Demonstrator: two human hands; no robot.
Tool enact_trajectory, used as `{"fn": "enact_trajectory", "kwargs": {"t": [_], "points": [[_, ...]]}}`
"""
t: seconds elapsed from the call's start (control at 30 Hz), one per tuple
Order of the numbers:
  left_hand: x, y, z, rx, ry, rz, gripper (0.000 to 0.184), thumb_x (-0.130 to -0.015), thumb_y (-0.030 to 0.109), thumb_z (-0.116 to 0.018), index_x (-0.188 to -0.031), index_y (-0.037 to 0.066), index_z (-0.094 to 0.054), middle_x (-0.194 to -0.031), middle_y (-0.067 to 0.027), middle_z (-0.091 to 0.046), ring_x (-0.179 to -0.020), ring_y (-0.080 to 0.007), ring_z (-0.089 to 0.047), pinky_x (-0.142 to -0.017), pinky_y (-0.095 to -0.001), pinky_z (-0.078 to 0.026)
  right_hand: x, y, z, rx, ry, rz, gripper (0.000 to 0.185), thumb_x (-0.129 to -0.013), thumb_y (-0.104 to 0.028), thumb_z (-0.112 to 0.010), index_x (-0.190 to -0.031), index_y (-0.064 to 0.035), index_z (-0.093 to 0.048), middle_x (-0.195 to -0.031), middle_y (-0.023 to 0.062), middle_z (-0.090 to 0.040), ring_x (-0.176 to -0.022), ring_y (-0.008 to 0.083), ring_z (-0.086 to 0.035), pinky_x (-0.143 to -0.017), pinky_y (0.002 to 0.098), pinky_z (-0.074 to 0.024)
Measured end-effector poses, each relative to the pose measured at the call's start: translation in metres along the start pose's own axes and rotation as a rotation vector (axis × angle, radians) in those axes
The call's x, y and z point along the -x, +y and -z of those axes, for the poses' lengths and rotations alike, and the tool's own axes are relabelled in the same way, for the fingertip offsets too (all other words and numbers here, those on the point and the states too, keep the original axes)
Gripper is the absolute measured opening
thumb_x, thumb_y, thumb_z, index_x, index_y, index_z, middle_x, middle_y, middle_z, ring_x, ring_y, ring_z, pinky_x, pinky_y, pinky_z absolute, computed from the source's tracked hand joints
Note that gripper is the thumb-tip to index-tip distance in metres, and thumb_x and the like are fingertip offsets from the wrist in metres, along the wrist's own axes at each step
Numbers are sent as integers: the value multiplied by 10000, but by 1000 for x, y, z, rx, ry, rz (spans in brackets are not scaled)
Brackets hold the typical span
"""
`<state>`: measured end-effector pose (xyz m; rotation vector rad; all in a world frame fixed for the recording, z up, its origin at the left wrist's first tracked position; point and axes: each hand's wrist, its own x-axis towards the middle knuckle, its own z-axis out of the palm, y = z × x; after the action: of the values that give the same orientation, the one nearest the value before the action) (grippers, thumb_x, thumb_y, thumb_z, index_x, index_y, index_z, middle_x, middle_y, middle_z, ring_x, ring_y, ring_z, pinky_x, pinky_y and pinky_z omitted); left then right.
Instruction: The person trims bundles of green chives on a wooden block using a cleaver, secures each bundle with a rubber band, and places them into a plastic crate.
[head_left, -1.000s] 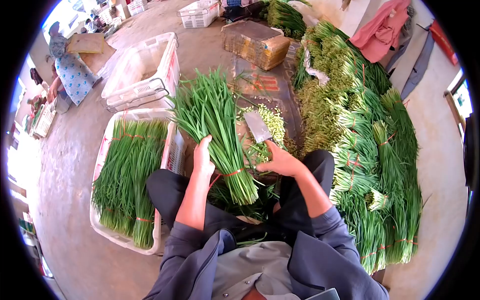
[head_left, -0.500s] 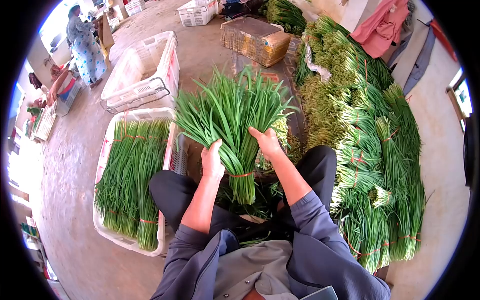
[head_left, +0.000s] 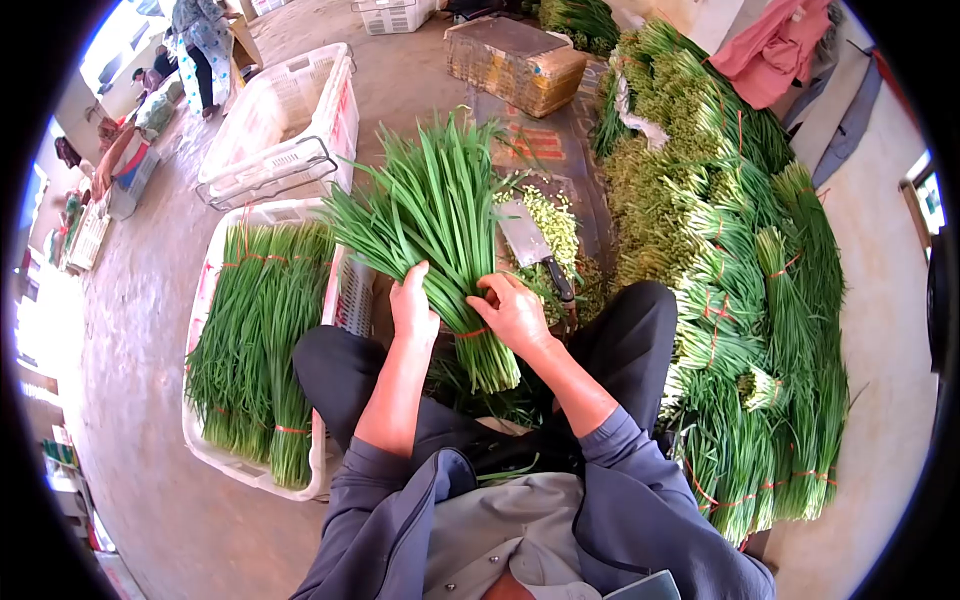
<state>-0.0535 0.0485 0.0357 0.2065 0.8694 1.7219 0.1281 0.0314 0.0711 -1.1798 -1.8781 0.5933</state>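
Observation:
A leafy bunch of garlic chives (head_left: 440, 220) is held over my lap, tilted up and left, with a red band (head_left: 472, 332) round its pale cut stems. My left hand (head_left: 412, 308) is closed on the bunch's left side, thumb up along the leaves. On the right side, my right hand (head_left: 512, 312) has curled fingers pinching at the leaves just above the band. A cleaver (head_left: 523, 236) with a black handle lies beyond my right hand, on a heap of cut pale stem pieces (head_left: 562, 222).
To my left, a white crate (head_left: 200, 300) holds banded chive bunches (head_left: 265, 350). Another white crate (head_left: 325, 110) stands behind it. Piled bundles (head_left: 715, 280) line my right side. A taped box (head_left: 515, 65) sits ahead; a person (head_left: 200, 50) stands far left.
My right hand has moved down and left from the spread leaves to near the band. The leaves have drawn together and lean left, uncovering the cleaver. The distant person has shifted.

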Motion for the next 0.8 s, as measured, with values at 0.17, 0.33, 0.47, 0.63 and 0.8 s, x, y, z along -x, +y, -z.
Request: {"fn": "enact_trajectory", "kwargs": {"t": [0.17,0.33,0.47,0.63,0.8], "points": [[-1,3,3,-19,44,-54,324,-904,71,-680,-1207,-8,-599,-1155,-98,-665,-1006,-246,-678,-860,-413,-574,4,16,-5,130,-19,177,185,-841,-172,-761,-958,-78,-652,-822,125,-639,-696,354,-661,-624,454,-533],[-1,6,1,-20,73,-68,315,-903,69,-675,-1199,-18,-609,-1150,-91,-666,-1002,-239,-673,-863,-403,-571,2,-4,-3,80,-51,61,162,-840,-169,-759,-935,-85,-658,-828,125,-626,-719,361,-659,-635,465,-533],[-4,8,1,-7,71,-94,333,-905,78,-672,-1217,-19,-612,-1162,-91,-667,-1003,-240,-673,-867,-406,-569,-2,-5,-8,130,-21,133,134,-840,-164,-762,-867,-74,-666,-823,123,-618,-732,360,-656,-659,459,-538],[-9,17,3,15,110,-82,336,-906,87,-657,-1224,-15,-614,-1168,-92,-670,-1022,-256,-674,-894,-435,-566,3,8,-6,-233,-176,161,81,-929,-93,-699,-931,-18,-666,-867,94,-655,-732,249,-680,-668,363,-560],[-25,32,14,195,66,4,358,-965,157,-589,-1285,-3,-585,-1222,-119,-671,-1113,-298,-659,-981,-461,-541,-1,36,17,-1246,279,-446,95,-1016,-103,-617,-931,-64,-598,-865,55,-666,-719,145,-651,-686,312,-595]]}}
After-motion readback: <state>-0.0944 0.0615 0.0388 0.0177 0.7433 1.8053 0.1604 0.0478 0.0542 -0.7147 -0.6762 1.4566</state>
